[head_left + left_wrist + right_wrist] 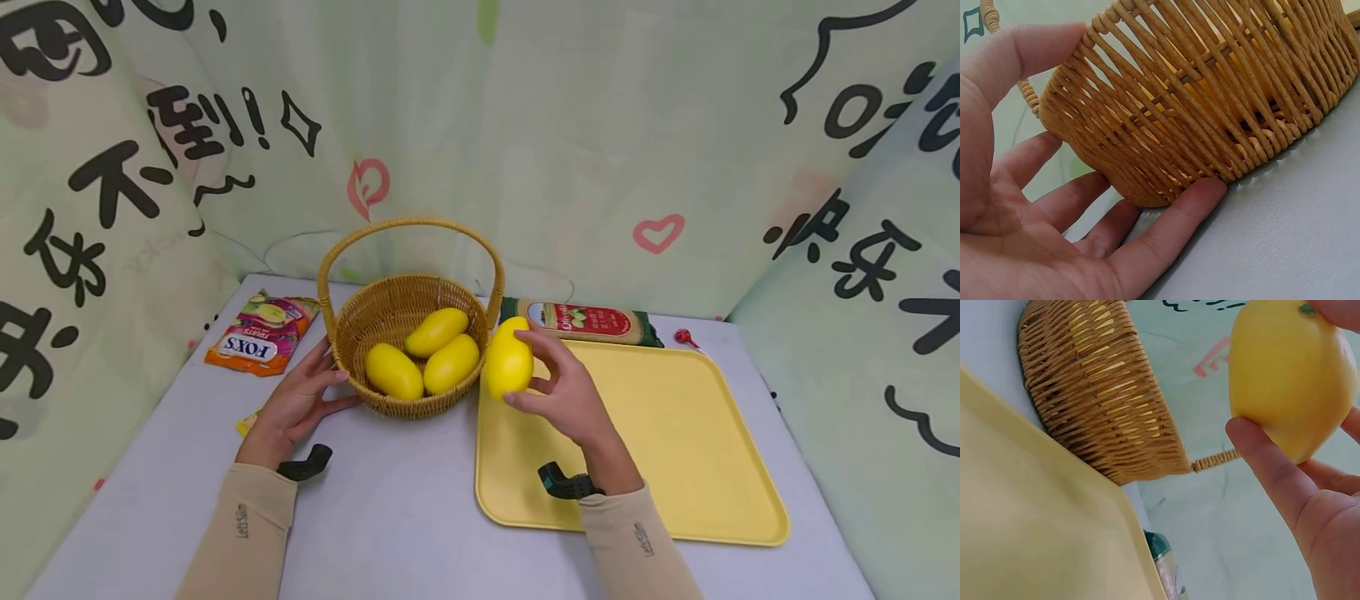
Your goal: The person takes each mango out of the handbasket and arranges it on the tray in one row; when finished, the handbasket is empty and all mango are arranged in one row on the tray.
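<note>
My right hand point(566, 396) holds a yellow mango point(510, 362) between thumb and fingertips, raised over the left edge of the yellow tray point(637, 450) and just right of the wicker basket point(397, 408). In the right wrist view, a small green stem mark shows at one end of the mango point(1288, 375). Three similar mangoes point(437, 332) lie inside the basket, whose tall handle arches above them. My left hand point(300, 404) rests against the basket's left side. Seen from the left wrist, its spread fingers touch the woven wall point(1210, 94) from rim to base.
A FOX'S candy bag point(264, 333) lies left of the basket. Behind the tray is a long green-and-tan packet with a red label point(600, 321), with a small red-wrapped candy point(685, 337) to its right. Part of a yellow wrapper point(246, 423) shows beside my left wrist. Printed curtains surround the table.
</note>
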### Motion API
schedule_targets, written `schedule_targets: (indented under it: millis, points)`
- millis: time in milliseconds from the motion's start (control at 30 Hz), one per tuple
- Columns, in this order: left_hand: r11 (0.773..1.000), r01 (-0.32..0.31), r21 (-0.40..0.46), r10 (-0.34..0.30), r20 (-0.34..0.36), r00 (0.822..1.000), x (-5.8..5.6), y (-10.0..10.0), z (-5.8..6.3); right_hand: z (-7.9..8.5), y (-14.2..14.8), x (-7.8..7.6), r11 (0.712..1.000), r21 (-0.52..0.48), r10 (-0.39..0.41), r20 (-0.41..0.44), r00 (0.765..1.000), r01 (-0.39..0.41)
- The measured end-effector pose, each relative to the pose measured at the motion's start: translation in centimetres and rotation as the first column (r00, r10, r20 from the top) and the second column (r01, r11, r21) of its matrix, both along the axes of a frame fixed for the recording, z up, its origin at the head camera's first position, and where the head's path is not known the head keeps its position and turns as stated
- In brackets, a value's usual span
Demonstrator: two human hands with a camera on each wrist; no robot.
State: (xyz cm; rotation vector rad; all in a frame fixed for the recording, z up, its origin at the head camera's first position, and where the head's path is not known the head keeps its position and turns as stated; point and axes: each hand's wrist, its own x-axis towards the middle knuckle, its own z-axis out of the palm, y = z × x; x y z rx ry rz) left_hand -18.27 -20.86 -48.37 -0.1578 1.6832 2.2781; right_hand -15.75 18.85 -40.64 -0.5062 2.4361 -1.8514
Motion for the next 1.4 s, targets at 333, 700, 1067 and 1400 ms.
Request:
schedule_targets:
  millis: [333,700,1067,1400]
  points:
    - [1.000,-0.009,-0.001,0.009,0.006,1.000,0.0,0.0,0.1,0.2,1.1,0.3,1.000,-0.015,-0.005,-0.023,1.000,0.005]
    - [1.000,0.001,0.001,-0.001,0.000,1.000,-0.1,-0.1,0.0,-1.2,1.0,-0.6,1.000,0.002,-0.003,0.036,0.999,0.003]
    - [1.000,0.013,-0.007,-0.013,-0.005,1.000,0.0,0.0,0.3,-2.8,0.7,-1.3,0.999,0.048,-0.027,0.095,0.995,0.022]
    - [1.000,-0.002,-0.004,0.002,0.005,1.000,0.0,0.1,0.2,-4.3,0.6,-1.9,0.991,0.125,-0.059,0.143,0.988,0.042]
